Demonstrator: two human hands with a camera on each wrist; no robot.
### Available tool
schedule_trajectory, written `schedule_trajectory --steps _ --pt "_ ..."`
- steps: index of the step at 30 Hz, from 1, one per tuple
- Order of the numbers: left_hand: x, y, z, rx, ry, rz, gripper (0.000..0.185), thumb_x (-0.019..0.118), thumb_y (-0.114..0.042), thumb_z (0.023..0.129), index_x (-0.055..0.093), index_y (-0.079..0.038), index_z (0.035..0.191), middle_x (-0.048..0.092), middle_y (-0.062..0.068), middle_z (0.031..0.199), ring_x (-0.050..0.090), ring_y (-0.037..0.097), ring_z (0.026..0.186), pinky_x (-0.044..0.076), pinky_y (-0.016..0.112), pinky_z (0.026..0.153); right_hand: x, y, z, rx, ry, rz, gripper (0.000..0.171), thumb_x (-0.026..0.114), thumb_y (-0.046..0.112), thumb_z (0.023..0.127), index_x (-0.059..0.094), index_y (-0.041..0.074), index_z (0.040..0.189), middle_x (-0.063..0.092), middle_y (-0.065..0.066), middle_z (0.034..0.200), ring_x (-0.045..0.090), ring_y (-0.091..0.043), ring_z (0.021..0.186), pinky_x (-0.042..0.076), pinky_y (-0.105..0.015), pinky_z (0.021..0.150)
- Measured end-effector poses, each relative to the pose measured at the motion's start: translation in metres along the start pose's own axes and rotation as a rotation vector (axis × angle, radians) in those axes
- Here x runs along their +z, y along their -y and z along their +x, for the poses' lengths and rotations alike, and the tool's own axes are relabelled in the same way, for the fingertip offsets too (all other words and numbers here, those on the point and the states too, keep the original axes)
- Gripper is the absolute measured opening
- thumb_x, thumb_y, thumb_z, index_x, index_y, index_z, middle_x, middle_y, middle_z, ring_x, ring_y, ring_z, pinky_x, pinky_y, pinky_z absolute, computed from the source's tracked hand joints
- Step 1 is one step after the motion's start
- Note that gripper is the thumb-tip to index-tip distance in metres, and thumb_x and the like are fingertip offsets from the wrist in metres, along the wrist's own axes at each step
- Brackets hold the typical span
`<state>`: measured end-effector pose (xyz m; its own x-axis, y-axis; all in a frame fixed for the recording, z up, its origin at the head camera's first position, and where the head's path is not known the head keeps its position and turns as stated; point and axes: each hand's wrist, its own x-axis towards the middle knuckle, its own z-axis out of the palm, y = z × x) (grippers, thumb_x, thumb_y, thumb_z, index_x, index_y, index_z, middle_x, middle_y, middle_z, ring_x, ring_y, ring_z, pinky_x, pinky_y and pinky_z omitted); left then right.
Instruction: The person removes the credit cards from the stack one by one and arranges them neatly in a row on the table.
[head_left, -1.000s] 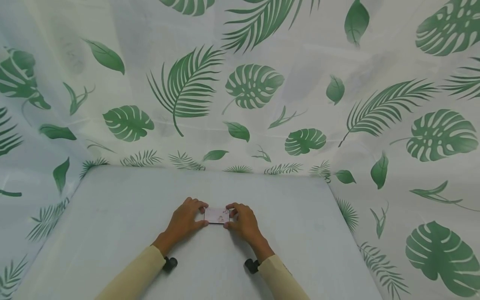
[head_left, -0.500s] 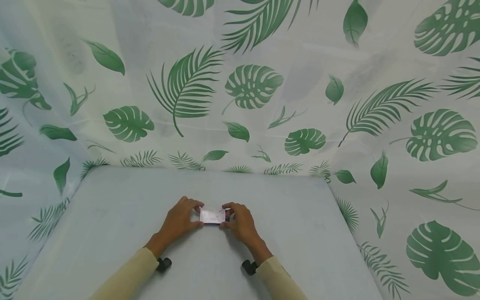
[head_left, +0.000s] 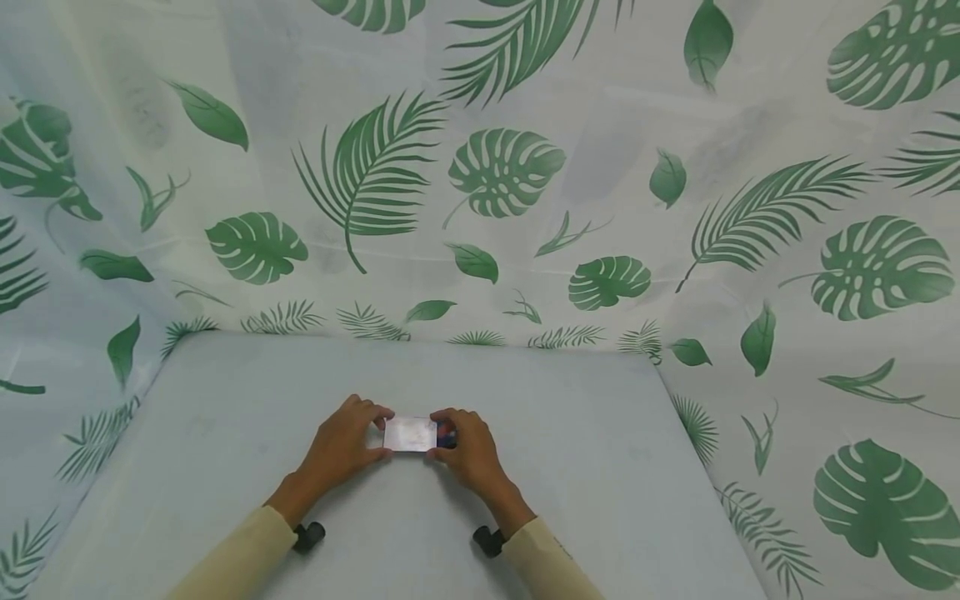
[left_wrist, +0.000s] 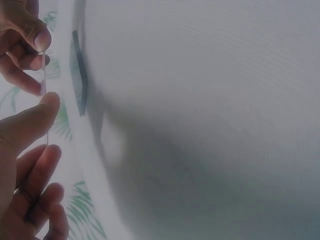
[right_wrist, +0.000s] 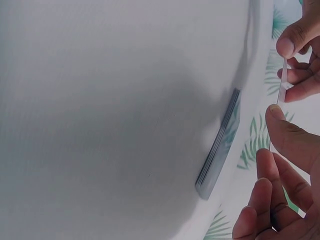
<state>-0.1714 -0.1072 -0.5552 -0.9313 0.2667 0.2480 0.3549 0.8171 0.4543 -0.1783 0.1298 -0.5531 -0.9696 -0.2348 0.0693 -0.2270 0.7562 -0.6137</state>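
A thin, pale card [head_left: 409,435] hangs level between my two hands in the head view. My left hand [head_left: 335,443] pinches its left end between thumb and fingertips. At the other end, my right hand [head_left: 476,450] pinches it the same way. Edge-on in the left wrist view, the card [left_wrist: 45,75] is a fine line raised off the table. Below it lies a small stack of flat cards [right_wrist: 218,147], its layered edges showing in the right wrist view. From the head, a dark blue and red part of the stack [head_left: 446,434] shows beside my right fingers.
The white tabletop [head_left: 585,450] stretches around both hands. A white sheet printed with green leaves [head_left: 420,292] hangs behind the table and along its sides. Dark wrist cameras [head_left: 308,537] sit under both sleeves [head_left: 551,558].
Both hands and the pale card have shifted left. The dark blue and red part of the stack has come into sight by my right fingers.
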Motion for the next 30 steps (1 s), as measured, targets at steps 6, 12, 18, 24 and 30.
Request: schedule_trajectory --steps 6,12,18,24,30 --pt "-0.010 0.002 -0.007 -0.006 -0.009 0.003 0.056 0.101 -0.024 0.069 0.077 -0.012 0.119 0.071 -0.004 0.093 0.049 0.010 0.088 0.050 0.027 0.076 0.004 0.009 -0.003 -0.007 0.006 0.024 0.054 0.095 0.015 0.078 0.074 0.018 0.127 0.069 0.003 0.097 0.054 -0.012 0.088 0.044 -0.026 0.077" --pt "-0.017 0.007 -0.016 -0.010 -0.032 0.013 0.055 0.103 -0.024 0.067 0.078 -0.014 0.116 0.070 -0.006 0.092 0.050 0.009 0.087 0.051 0.027 0.075 0.009 0.017 -0.005 -0.019 0.010 0.054 0.055 0.095 0.013 0.077 0.074 0.017 0.128 0.070 0.002 0.097 0.053 -0.009 0.088 0.044 -0.025 0.078" --pt "-0.024 0.011 -0.024 -0.010 -0.030 0.013 0.057 0.103 -0.021 0.066 0.078 -0.013 0.117 0.069 -0.007 0.091 0.049 0.008 0.087 0.051 0.028 0.074 0.016 0.023 -0.007 -0.036 0.014 0.081 0.056 0.095 0.012 0.076 0.074 0.015 0.127 0.071 0.003 0.095 0.052 -0.008 0.088 0.043 -0.025 0.079" --pt "-0.028 0.017 -0.029 -0.028 -0.006 0.021 0.057 0.102 -0.022 0.067 0.078 -0.013 0.117 0.068 -0.008 0.090 0.049 0.008 0.086 0.050 0.028 0.074 0.022 0.030 -0.009 -0.035 0.013 0.083 0.056 0.096 0.012 0.074 0.075 0.015 0.126 0.072 0.006 0.095 0.057 -0.008 0.093 0.048 -0.029 0.086" --pt "-0.032 0.023 -0.035 -0.049 0.006 0.040 0.057 0.102 -0.023 0.067 0.078 -0.014 0.118 0.067 -0.009 0.091 0.048 0.009 0.086 0.050 0.027 0.074 0.029 0.036 -0.009 -0.032 0.024 0.060 0.056 0.096 0.015 0.075 0.075 0.017 0.126 0.074 0.005 0.097 0.058 -0.009 0.092 0.047 -0.027 0.084"
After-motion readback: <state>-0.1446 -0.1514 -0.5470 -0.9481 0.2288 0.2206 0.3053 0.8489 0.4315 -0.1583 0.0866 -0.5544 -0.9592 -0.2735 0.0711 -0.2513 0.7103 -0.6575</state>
